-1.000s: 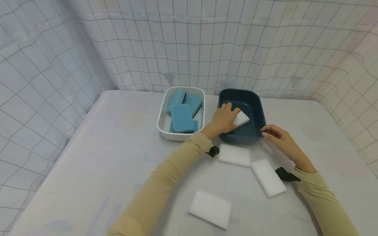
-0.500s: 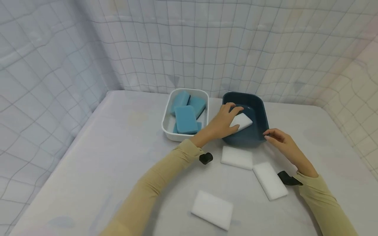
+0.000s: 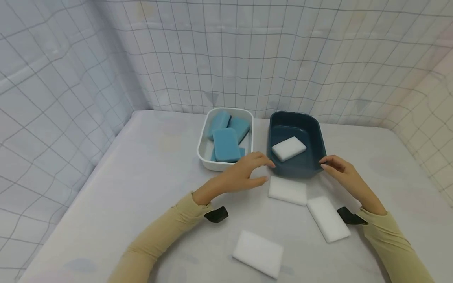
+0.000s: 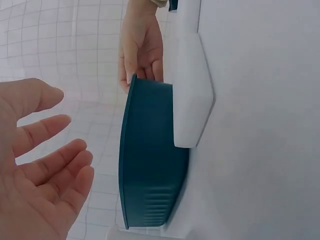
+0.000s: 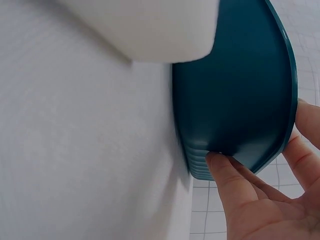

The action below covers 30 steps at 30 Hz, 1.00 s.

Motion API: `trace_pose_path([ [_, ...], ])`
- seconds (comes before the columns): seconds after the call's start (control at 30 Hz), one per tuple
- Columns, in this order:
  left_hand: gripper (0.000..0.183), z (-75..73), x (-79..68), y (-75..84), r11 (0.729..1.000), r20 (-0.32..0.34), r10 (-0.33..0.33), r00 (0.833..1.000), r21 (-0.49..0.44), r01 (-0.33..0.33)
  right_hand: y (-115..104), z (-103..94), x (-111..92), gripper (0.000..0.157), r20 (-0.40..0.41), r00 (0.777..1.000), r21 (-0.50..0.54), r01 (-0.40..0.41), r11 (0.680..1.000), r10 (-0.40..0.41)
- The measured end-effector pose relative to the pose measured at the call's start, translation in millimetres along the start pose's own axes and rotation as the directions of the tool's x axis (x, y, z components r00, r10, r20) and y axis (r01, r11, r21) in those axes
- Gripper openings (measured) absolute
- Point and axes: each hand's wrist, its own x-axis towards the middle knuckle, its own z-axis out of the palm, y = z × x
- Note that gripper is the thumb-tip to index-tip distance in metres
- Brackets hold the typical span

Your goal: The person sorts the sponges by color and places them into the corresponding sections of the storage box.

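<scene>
My left hand [image 3: 245, 173] hovers just left of the dark teal bin [image 3: 293, 172], fingers spread and holding nothing. The left wrist view shows the same hand [image 4: 45, 165] apart from the bin wall [image 4: 150, 145]. At the bin's front right corner, my right hand [image 3: 337, 167] pinches the rim; up close, its fingers [image 5: 227, 180] lie along the outer wall. One white sponge block [image 3: 288, 148] lies tilted inside the bin. In front of it are two more white sponge blocks, one crosswise [image 3: 288, 190] and one slanted [image 3: 328, 219].
A white bin [image 3: 201, 155] with several blue sponges [image 3: 226, 144] stands left of the teal one. Another white sponge block [image 3: 258, 253] lies near the front of the white-covered table [image 3: 141, 173]. Behind rises a grid-patterned cloth [image 3: 226, 59].
My left hand let go of the white sponge block inside the teal bin and drew back, left and toward me. The right hand kept its grip on the rim. The head view shifted slightly.
</scene>
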Motion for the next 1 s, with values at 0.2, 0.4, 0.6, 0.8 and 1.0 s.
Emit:
trace_pose_path([
  [0.2,0.032,0.5,-23.5,4.5,0.992,0.104,0.058,0.993,-0.121,-0.045,1,-1.2,-4,0.031,-0.01,1.0,0.001,-0.002,1.0,0.002],
  [0.4,0.038,-1.3,-40.1,15.5,0.993,0.328,0.037,0.944,-0.114,0.0,2,-0.4,-7,0.029,-0.006,1.0,-0.001,-0.003,1.0,0.003],
  [0.6,0.037,-3.4,-51.7,29.2,0.995,0.484,0.048,0.874,-0.095,-0.002,0,0.7,-5,0.029,-0.008,1.0,0.008,0.006,1.0,-0.006],
  [0.8,0.032,-2.0,-60.2,34.3,0.994,0.525,0.094,0.846,-0.093,-0.052,-2,2.0,-2,0.029,-0.003,1.0,0.001,0.012,1.0,-0.012],
  [1.0,0.034,0.2,-62.1,38.7,0.994,0.548,0.105,0.83,-0.066,-0.082,-1,1.5,-2,0.03,-0.002,1.0,-0.004,0.01,1.0,-0.01],
])
